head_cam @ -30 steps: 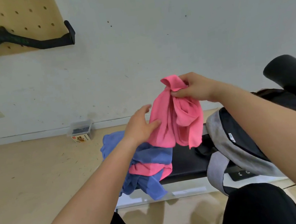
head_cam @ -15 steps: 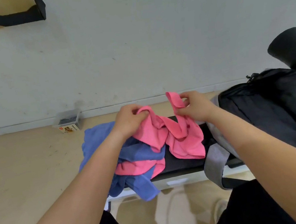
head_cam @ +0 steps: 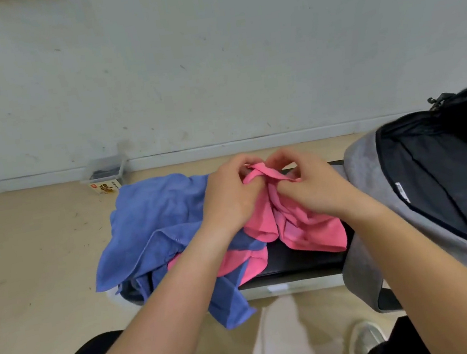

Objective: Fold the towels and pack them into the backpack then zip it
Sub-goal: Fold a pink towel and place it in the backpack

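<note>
A small clear box [head_cam: 106,174] with a yellow label sits on the tan floor against the wall in the left centre of the frame. A black bench top [head_cam: 299,260] runs across the middle. On its left part lies a heap of crumpled cloth: a blue towel [head_cam: 154,217] spread over and hanging off the near edge, with a second pink towel [head_cam: 237,261] showing from under it. Both forearms reach up from the bottom of the frame and cover part of the heap.

The pink towel [head_cam: 297,222] being handled is at frame centre, bunched, its lower part resting on the bench. The left hand [head_cam: 229,198] and the right hand [head_cam: 307,185] are close together, each pinching the towel's top edge between fingers and thumb.

At the right edge stands a grey backpack [head_cam: 370,164], its main compartment unzipped; only black lining shows inside.
</note>
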`<state>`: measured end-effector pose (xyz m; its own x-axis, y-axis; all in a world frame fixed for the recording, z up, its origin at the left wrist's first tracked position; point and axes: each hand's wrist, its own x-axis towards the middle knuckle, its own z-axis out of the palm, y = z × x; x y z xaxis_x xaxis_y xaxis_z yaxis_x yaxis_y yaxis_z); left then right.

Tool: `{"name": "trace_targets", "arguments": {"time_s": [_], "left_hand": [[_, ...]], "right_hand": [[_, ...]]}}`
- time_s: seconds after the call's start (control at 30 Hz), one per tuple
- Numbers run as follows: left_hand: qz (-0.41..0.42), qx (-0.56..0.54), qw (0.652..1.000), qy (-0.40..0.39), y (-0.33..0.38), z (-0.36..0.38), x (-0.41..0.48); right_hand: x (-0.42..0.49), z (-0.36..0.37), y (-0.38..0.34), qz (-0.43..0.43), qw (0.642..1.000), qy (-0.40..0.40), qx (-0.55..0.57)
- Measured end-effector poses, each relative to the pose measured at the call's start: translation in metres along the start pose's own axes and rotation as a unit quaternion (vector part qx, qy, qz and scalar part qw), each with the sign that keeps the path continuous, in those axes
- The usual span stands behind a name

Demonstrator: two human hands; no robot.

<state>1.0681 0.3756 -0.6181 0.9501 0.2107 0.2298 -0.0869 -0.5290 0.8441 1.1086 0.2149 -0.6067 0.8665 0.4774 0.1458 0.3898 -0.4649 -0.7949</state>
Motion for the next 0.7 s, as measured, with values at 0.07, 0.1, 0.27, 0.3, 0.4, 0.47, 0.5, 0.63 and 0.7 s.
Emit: {"name": "trace_targets", "arguments": {"time_s": [0.07,0.1,0.27,0.3,0.4,0.47,0.5,0.63,0.7], "left_hand": [[0.003,-0.01,1.0,-0.012,0.004,0.0,-0.002],[0.005,-0.012,1.0,-0.02,0.003,-0.001,-0.004],[-0.029,-0.026,0.999,-0.011,0.007,-0.012,-0.01],[-0.041,-0.042,0.998,-0.012,0.008,-0.016,-0.01],[-0.052,-0.059,0.996,-0.044,0.007,-0.025,-0.012],[-0.056,-0.057,0.995,-0.059,0.006,-0.027,-0.015],[-0.06,-0.057,0.995,-0.06,0.006,-0.027,-0.016],[-0.059,0.0,0.998,-0.008,0.01,-0.027,-0.018],[-0.029,0.096,0.995,0.03,0.01,-0.03,-0.018]], "right_hand": [[-0.002,-0.003,0.002,-0.045,0.998,0.029,-0.029],[-0.003,-0.006,0.003,-0.059,0.997,0.036,-0.034],[0.003,-0.026,0.02,0.001,0.997,0.079,-0.017],[0.003,-0.031,0.025,0.032,0.995,0.087,-0.03],[-0.001,-0.039,0.033,0.106,0.989,0.087,-0.047],[-0.003,-0.04,0.031,0.117,0.989,0.075,-0.042],[-0.004,-0.039,0.029,0.111,0.99,0.069,-0.046],[-0.006,-0.035,0.025,0.063,0.994,0.073,-0.057],[-0.007,-0.033,0.022,0.043,0.996,0.077,-0.033]]}}
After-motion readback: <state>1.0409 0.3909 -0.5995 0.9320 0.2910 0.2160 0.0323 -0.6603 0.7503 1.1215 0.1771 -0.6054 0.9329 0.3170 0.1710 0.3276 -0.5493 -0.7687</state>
